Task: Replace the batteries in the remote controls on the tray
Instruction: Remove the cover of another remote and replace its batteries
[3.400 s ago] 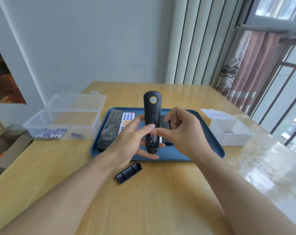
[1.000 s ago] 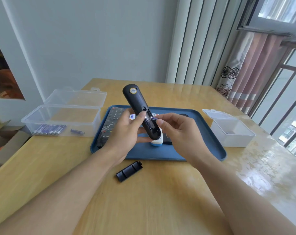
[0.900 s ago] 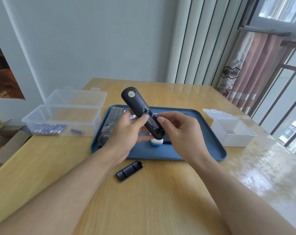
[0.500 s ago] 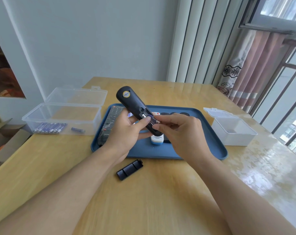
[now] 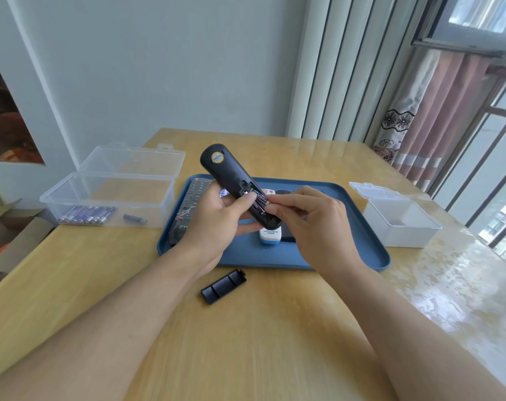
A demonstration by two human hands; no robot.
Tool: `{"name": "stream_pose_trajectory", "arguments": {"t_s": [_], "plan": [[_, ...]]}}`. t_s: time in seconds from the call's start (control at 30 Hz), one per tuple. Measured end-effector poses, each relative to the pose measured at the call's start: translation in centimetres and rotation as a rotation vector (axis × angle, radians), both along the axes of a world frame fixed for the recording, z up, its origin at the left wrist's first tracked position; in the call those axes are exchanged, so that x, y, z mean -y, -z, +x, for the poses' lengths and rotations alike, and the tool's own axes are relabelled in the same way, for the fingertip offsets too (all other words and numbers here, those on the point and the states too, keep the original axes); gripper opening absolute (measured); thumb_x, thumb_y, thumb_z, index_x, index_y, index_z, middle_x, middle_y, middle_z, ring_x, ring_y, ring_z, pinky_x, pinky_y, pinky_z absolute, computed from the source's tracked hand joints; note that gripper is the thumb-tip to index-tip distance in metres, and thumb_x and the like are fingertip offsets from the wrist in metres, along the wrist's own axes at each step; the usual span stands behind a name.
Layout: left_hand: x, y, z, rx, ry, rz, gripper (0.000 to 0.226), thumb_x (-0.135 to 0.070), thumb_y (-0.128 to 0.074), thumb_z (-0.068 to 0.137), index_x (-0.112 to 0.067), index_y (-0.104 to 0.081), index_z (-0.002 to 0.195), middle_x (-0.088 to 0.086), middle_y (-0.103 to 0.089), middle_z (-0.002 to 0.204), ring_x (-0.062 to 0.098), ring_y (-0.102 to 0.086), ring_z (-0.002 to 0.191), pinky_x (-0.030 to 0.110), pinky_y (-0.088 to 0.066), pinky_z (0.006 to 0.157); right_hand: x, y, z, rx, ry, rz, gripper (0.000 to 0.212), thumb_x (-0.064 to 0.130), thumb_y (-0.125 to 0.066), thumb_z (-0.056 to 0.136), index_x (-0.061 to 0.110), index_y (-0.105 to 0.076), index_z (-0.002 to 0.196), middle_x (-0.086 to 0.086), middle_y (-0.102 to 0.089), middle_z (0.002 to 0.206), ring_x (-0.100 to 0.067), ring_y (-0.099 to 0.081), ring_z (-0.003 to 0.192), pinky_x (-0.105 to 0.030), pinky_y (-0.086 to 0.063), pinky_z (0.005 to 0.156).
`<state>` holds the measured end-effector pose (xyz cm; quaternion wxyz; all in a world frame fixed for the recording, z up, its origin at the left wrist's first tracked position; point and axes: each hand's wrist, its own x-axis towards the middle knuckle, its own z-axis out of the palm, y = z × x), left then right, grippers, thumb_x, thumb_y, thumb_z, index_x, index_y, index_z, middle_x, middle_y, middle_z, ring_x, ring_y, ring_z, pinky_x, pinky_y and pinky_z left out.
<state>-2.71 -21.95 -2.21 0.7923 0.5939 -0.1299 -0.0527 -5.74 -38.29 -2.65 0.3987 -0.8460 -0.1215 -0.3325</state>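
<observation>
1. The left hand (image 5: 217,218) clasps the black remote (image 5: 234,183) above the blue tray (image 5: 347,250).
2. The right hand (image 5: 312,224) pinches a battery (image 5: 260,204) in the remote's open compartment.
3. The battery cover (image 5: 223,286) lies on the table (image 5: 246,342) just before the tray.

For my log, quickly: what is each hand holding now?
Left hand: closed around the black remote.
Right hand: fingers pinching a battery in it.
</observation>
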Motion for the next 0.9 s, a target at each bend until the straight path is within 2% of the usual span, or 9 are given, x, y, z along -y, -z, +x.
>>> {"name": "stream_pose_trajectory", "arguments": {"t_s": [0.13,0.27,0.4,0.5,0.6,0.73,0.9], "plan": [[-0.07,0.06,0.08,-0.008,0.005,-0.011,0.025,-0.004,-0.055,0.102,0.002,-0.050,0.125,0.015,-0.075,0.110,0.028,-0.075,0.096,0.042,-0.063,0.076,-0.10,-0.14,-0.12,-0.008,-0.009,0.016,0.016,0.018,-0.077,0.087,0.020,-0.080,0.102,-0.001,-0.064,0.077,-0.014,-0.057,0.070,-0.012,-0.041,0.062],[-0.02,0.11,0.00,-0.016,0.016,-0.012,0.025,-0.003,-0.056,0.101,0.001,-0.050,0.125,0.010,-0.077,0.104,0.026,-0.076,0.092,0.039,-0.063,0.072,-0.17,-0.13,-0.22,-0.048,-0.003,0.023,0.012,0.021,-0.081,0.083,0.021,-0.082,0.095,0.002,-0.064,0.079,-0.015,-0.059,0.070,-0.015,-0.044,0.063],[-0.09,0.11,0.06,-0.010,0.032,0.006,0.025,-0.002,-0.059,0.099,-0.004,-0.052,0.123,0.012,-0.077,0.105,0.031,-0.076,0.093,0.041,-0.063,0.073,-0.12,-0.21,-0.34,-0.093,-0.008,0.064,0.007,0.021,-0.085,0.079,0.022,-0.081,0.085,0.003,-0.064,0.078,-0.014,-0.058,0.067,-0.017,-0.044,0.062],[-0.20,0.11,0.06,0.008,0.052,0.048,0.020,-0.001,-0.059,0.099,-0.011,-0.055,0.116,0.011,-0.078,0.105,0.030,-0.076,0.092,0.042,-0.064,0.074,-0.08,-0.30,-0.46,-0.146,0.016,0.078,0.011,0.023,-0.087,0.077,0.023,-0.076,0.080,0.006,-0.063,0.072,-0.008,-0.053,0.061,-0.012,-0.039,0.059],[-0.30,0.09,0.04,0.010,0.046,0.082,0.019,-0.002,-0.059,0.100,-0.014,-0.056,0.114,0.012,-0.077,0.105,0.030,-0.076,0.092,0.042,-0.064,0.073,-0.06,-0.41,-0.55,-0.222,0.029,0.099,0.018,0.029,-0.088,0.075,0.024,-0.071,0.082,0.006,-0.063,0.067,-0.004,-0.049,0.056,-0.011,-0.038,0.055],[-0.43,-0.08,0.10,-0.012,0.038,0.088,0.017,-0.008,-0.058,0.101,-0.012,-0.059,0.118,0.013,-0.076,0.109,0.028,-0.076,0.089,0.038,-0.062,0.068,-0.04,-0.48,-0.48,-0.262,0.028,0.107,0.026,0.034,-0.088,0.074,0.025,-0.067,0.084,0.012,-0.072,0.077,-0.003,-0.052,0.057,-0.013,-0.040,0.055],[-0.60,-0.32,0.17,-0.027,0.050,0.077,0.016,-0.014,-0.058,0.102,-0.011,-0.064,0.117,0.009,-0.075,0.105,0.026,-0.076,0.083,0.045,-0.063,0.072,0.13,-0.74,-0.53,-0.352,0.000,0.111,0.028,0.037,-0.086,0.076,0.026,-0.063,0.090,0.016,-0.075,0.082,-0.007,-0.064,0.067,-0.020,-0.051,0.059]]}}
